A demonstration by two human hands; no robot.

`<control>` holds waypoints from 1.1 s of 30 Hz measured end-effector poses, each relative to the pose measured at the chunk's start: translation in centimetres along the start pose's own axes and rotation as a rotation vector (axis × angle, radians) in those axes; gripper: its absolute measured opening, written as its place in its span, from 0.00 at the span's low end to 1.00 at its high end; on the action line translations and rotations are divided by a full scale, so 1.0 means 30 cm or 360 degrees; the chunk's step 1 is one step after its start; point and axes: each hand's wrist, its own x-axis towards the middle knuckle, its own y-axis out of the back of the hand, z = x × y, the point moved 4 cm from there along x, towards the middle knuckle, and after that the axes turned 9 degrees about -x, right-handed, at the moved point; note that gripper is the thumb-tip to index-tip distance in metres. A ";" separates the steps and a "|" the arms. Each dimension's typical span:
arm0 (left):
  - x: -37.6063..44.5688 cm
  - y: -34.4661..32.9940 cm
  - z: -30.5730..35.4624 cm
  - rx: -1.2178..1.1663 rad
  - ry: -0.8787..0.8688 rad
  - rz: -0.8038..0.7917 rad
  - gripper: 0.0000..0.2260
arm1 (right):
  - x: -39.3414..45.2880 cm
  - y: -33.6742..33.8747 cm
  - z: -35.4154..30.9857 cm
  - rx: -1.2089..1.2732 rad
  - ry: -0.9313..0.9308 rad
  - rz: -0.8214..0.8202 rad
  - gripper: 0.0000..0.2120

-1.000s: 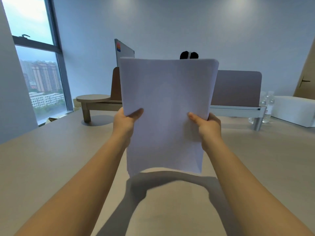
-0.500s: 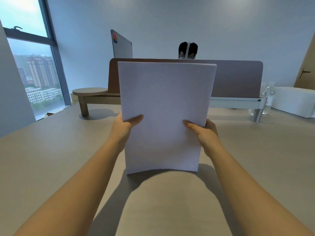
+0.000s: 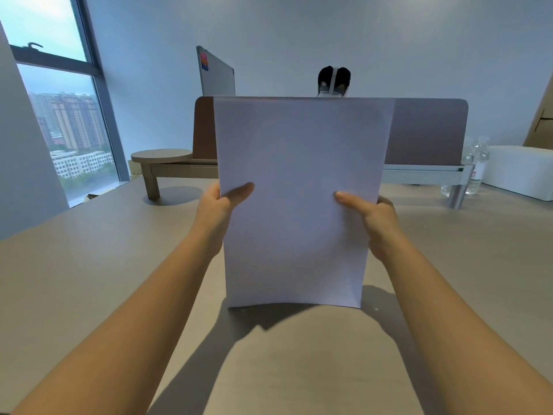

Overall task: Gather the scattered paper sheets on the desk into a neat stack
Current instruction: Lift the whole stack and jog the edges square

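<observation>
The left hand grips the left edge of the paper stack, thumb across the near face, fingers hidden behind. The right hand grips the right edge in the same way. The stack stands upright between the hands, long side vertical, bottom edge bowed and at or just above the desk; contact cannot be confirmed. Beyond the stack stands a divider panel. A round wooden stand sits far left, water bottles far right.
</observation>
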 end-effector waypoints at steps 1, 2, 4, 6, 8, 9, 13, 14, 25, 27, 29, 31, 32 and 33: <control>-0.005 0.009 -0.028 0.0020 0.0038 -0.0031 0.11 | -0.002 0.007 0.026 -0.0002 -0.0039 -0.0038 0.05; -0.009 0.015 -0.049 0.0041 0.0052 -0.0046 0.12 | -0.002 0.013 0.046 -0.0007 -0.0059 -0.0050 0.05; -0.015 0.019 -0.073 0.0074 0.0022 -0.0043 0.12 | 0.000 0.018 0.064 0.0001 -0.0060 -0.0047 0.05; -0.013 0.017 -0.078 0.0078 -0.0022 -0.0035 0.10 | 0.006 0.015 0.068 -0.0013 -0.0028 -0.0043 0.05; -0.013 0.012 -0.080 0.0079 -0.0050 -0.0008 0.08 | 0.008 0.012 0.072 -0.0065 0.0038 0.0008 0.08; -0.014 0.011 -0.082 0.0072 -0.0064 0.0013 0.08 | 0.006 0.010 0.076 -0.0088 0.0069 0.0049 0.09; -0.018 0.004 -0.085 0.0046 -0.0094 0.0107 0.07 | -0.008 0.005 0.079 -0.0166 0.0170 0.0180 0.08; -0.021 0.001 -0.083 0.0049 -0.0111 0.0126 0.08 | -0.012 0.004 0.078 -0.0179 0.0191 0.0204 0.08; -0.020 -0.014 -0.077 0.0009 -0.0015 0.0016 0.10 | -0.015 0.037 0.055 -0.0026 0.0046 0.0016 0.06; -0.017 -0.007 -0.098 0.0039 0.0026 0.0010 0.12 | -0.010 0.040 0.066 -0.0041 0.0016 -0.0034 0.05; -0.007 -0.008 -0.102 0.0073 0.0033 -0.0001 0.13 | 0.003 0.039 0.069 -0.0085 0.0037 -0.0011 0.06; 0.023 -0.009 -0.104 0.0115 -0.0001 -0.0003 0.14 | 0.030 0.035 0.070 -0.0169 0.0096 0.0048 0.09; 0.042 -0.007 -0.108 0.0145 -0.0021 -0.0002 0.14 | 0.048 0.030 0.071 -0.0199 0.0119 0.0076 0.09; 0.064 -0.006 -0.114 0.0185 -0.0036 -0.0006 0.13 | 0.071 0.026 0.074 -0.0224 0.0135 0.0099 0.09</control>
